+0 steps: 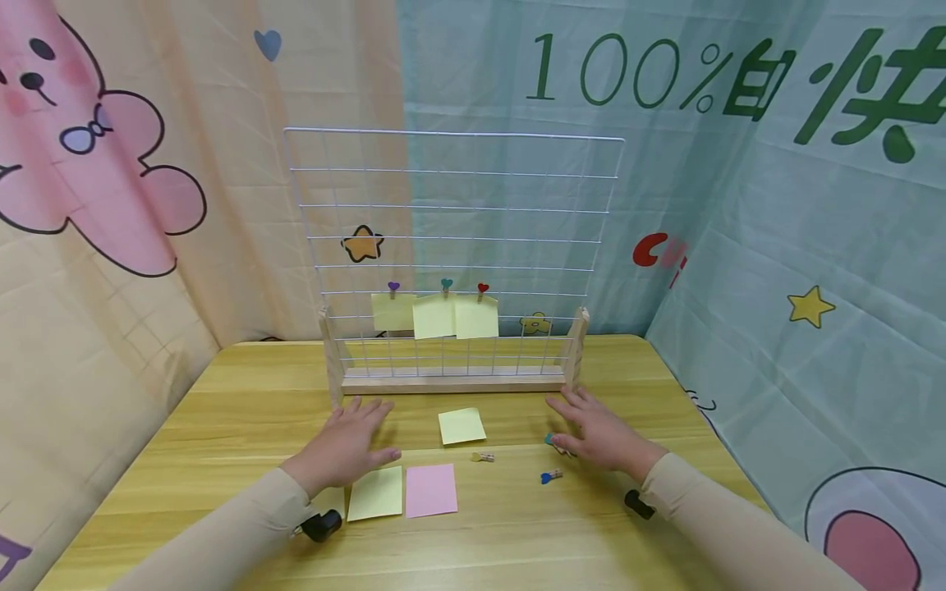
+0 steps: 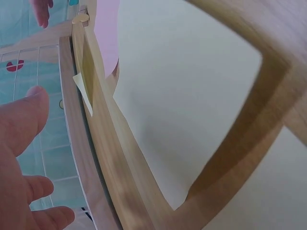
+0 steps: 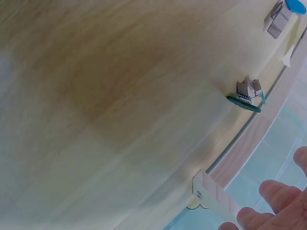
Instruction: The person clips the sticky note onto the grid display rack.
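My left hand [image 1: 343, 443] is spread above the table's left half, holding nothing; in the left wrist view its fingers [image 2: 36, 115] are apart. Beside it lie a yellow sticky note [image 1: 375, 494] and a pink sticky note [image 1: 432, 491]; another yellow note [image 1: 330, 498] is partly hidden by the left wrist. My right hand [image 1: 602, 431], fingers extended, hovers over small wooden clips with teal-green hearts [image 3: 247, 98]. A blue-heart clip [image 1: 550, 476] lies nearby. Between the hands are a yellow note [image 1: 461, 427] and a yellow-heart clip [image 1: 483, 457].
Behind the hands stands a white wire grid [image 1: 458, 238] in a wooden base [image 1: 454, 383]. Three yellow notes [image 1: 434, 317] hang on it from purple, teal and red heart clips [image 1: 484, 290]. Printed curtains [image 1: 739, 246] surround the wooden table [image 1: 244, 410].
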The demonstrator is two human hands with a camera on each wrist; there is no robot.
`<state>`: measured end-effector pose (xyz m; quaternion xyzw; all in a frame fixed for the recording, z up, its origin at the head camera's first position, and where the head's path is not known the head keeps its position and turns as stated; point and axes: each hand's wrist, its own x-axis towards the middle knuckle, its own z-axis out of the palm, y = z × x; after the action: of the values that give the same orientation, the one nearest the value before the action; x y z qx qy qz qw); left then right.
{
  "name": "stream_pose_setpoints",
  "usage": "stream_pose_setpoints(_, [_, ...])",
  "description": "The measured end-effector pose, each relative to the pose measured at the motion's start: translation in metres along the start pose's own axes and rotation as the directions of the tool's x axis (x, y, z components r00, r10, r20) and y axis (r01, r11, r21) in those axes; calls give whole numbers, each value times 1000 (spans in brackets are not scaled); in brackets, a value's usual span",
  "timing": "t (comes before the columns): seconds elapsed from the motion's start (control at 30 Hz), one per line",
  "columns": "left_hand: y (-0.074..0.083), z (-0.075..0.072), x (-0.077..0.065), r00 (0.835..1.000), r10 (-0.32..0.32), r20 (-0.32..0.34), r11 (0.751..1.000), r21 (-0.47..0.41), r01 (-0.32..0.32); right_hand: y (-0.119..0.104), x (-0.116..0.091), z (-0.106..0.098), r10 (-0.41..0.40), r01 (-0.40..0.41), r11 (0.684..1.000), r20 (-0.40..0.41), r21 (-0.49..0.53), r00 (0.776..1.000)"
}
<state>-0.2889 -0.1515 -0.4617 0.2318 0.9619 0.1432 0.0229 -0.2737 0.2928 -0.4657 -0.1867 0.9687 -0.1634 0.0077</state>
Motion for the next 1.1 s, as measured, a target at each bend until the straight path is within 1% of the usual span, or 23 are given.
stream_pose_setpoints(0.17, [2, 2, 3, 1000, 3, 10, 1000, -12, -3, 0, 0, 1, 4, -4, 1000, 6, -1, 1000])
stream_pose_setpoints(0.4, [2, 7, 9, 1000, 3, 12, 1000, -5, -3, -1, -2, 2, 20, -20, 1000, 24, -2, 1000])
stream_pose_setpoints(0.6, [8, 8, 13, 1000, 6, 20, 1000, -23, -5, -1, -2, 2, 33, -32, 999, 48, -12, 998])
stream_pose_setpoints(0.77, [13, 8, 17, 999, 14, 29, 999, -32, -13, -1, -3, 2, 19, -17, 999, 63, -32, 998])
stream_pose_setpoints(0.9, [16, 8, 22, 999, 15, 36, 999, -33, -14, -2, -4, 1, 8, -6, 1000, 66, -25, 998])
stream_pose_setpoints(1.1, [21, 10, 31, 999, 25, 41, 998, -61, -22, -1, -3, 2, -6, 7, 1000, 72, -12, 997])
